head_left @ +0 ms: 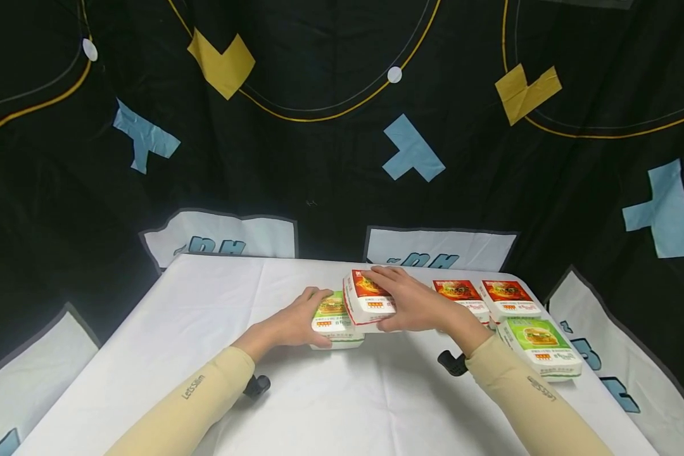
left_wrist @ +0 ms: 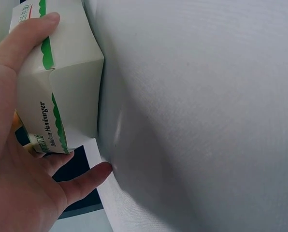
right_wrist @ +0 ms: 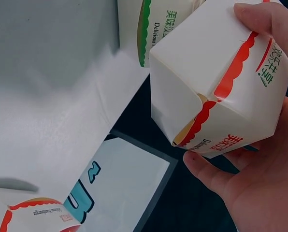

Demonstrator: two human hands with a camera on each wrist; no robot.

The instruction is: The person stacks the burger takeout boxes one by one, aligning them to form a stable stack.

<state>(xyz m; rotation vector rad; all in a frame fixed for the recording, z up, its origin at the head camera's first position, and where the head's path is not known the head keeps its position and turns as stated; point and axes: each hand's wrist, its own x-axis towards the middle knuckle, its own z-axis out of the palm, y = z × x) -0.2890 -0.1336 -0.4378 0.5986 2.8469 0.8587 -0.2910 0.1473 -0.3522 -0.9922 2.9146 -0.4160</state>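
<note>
A black cloth (head_left: 313,177) fills the background behind a white table (head_left: 205,304) whose surface shows faint creases. Yellow curves (head_left: 313,120) with white dots (head_left: 395,75) sweep across the cloth's upper part, among gold patches (head_left: 222,73) and blue patches (head_left: 415,149). White panels (head_left: 245,228) with blue lettering (head_left: 202,240) show beyond the table's far edge and along both sides. Soft shadows fall across the tabletop.

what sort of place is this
Likely a staged recording or demonstration area, though I can't be certain. A black fabric backdrop decorated with gold and blue shapes hangs behind a white-covered table, where several hamburger boxes serve as the items being handled.
</note>
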